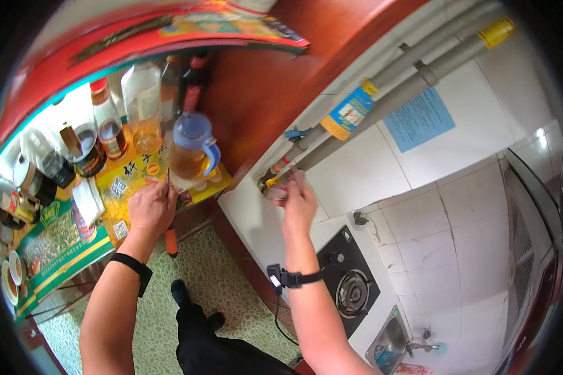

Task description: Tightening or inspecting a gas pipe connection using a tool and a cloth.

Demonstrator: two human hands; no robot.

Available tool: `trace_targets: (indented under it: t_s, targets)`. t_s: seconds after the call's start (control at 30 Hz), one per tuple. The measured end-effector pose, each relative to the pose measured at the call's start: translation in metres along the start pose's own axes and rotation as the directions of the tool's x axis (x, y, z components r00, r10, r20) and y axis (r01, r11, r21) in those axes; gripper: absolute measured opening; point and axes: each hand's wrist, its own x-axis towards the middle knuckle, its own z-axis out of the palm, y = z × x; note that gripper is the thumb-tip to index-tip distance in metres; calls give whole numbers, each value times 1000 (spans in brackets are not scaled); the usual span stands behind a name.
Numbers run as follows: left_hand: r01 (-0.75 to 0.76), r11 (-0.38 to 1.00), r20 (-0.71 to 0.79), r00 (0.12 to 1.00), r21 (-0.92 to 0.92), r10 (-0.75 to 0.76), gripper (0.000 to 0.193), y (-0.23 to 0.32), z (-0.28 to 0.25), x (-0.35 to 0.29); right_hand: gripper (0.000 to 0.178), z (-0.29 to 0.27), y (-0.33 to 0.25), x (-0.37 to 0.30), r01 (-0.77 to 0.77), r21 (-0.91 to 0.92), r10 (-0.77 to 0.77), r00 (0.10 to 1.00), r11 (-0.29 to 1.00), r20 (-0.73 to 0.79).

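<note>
At the shelf's edge, my left hand (150, 207) is closed around a screwdriver (171, 244) with an orange and black handle. The handle hangs below the fist and the thin dark shaft pokes out above it. My right hand (301, 209) is raised at the lower end of a grey pipe (381, 103), beside its yellow and red fitting (275, 174). Its fingers are bent together over a clear, crumpled-looking piece (278, 191), too blurred to name. Just beyond my left hand stands an oil jug (191, 150) with a blue lid and handle.
Bottles, including a red-capped one (109, 122), and jars crowd the shelf (62, 265) at left. A black gas stove (347, 275) and a sink (388, 340) lie below my right arm. A range hood (532, 262) is at far right, and a blue paper (419, 120) hangs on the wall.
</note>
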Motion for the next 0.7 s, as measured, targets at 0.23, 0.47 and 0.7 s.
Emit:
trace_targets:
  t_s: [0.23,0.47,0.7]
  targets:
    - [-43,999,-14,999,15,43,35,-7,3,-9,25,26,33,-79,410,-545,-214,897,731,387]
    - [-5,996,44,999,84,1,35,5,2,-10,27,-92,51,-145,123,-673,296,830,729,472]
    - [18,992,57,998,127,-25,37,-7,3,-6,18,-174,62,-175,-366,-543,532,827,756,182]
